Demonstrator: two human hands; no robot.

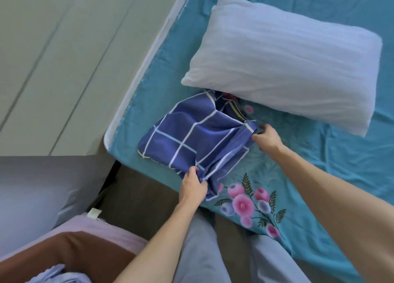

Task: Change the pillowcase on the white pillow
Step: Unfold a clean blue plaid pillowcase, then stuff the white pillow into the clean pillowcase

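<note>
A: Where's the pillowcase?

B: The blue checked pillowcase (196, 137) lies crumpled on the teal floral sheet (319, 176), near the bed's corner, its far edge tucked just under the bare white pillow (283, 61).

A: And each grip?

B: The left hand (193, 188) pinches the bunched near edge of the cloth. The right hand (267, 139) pinches the corner on the right side, just below the pillow.
</note>
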